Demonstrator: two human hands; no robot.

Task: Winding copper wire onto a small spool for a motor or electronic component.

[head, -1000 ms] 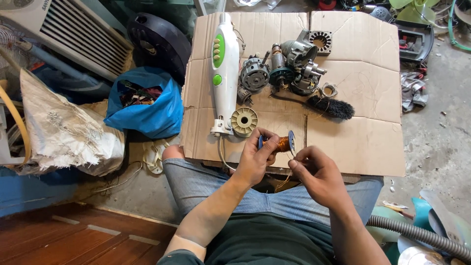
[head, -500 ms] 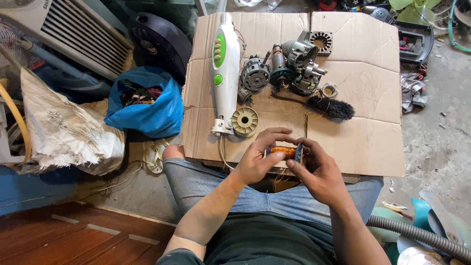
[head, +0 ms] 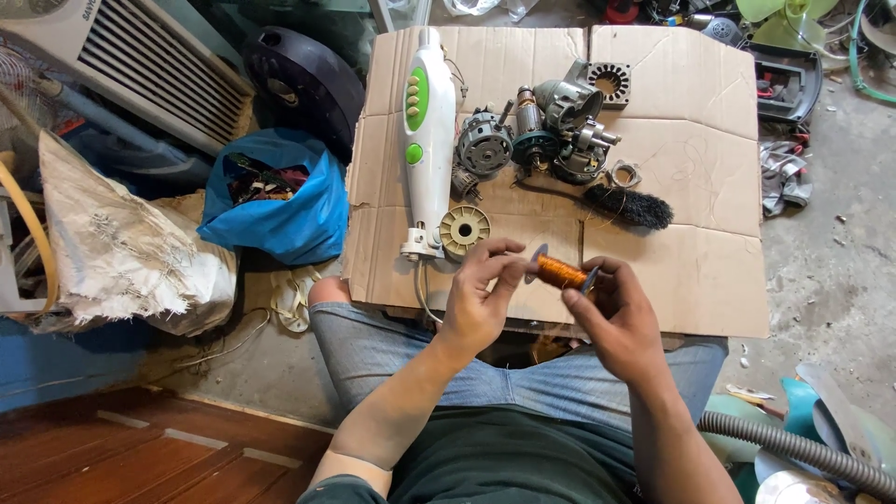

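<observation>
A small spool wound with copper wire (head: 560,273) is held level between both hands over the near edge of a flattened cardboard sheet (head: 709,271). My left hand (head: 476,303) pinches the spool's left flange with thumb and fingertips. My right hand (head: 621,317) grips its right end. Just beyond the left hand lies a cream round plastic bobbin (head: 464,230) beside the base of a white and green handheld appliance (head: 425,131).
Farther back on the cardboard lie small electric motors and metal parts (head: 546,131), and a black brush (head: 627,205). A blue bag (head: 275,205), a white sack (head: 121,252) and a black housing (head: 303,79) crowd the left. A grey hose (head: 793,448) lies at lower right.
The spool has turned from nearly end-on to lying level between both hands, and the hands have drawn slightly apart.
</observation>
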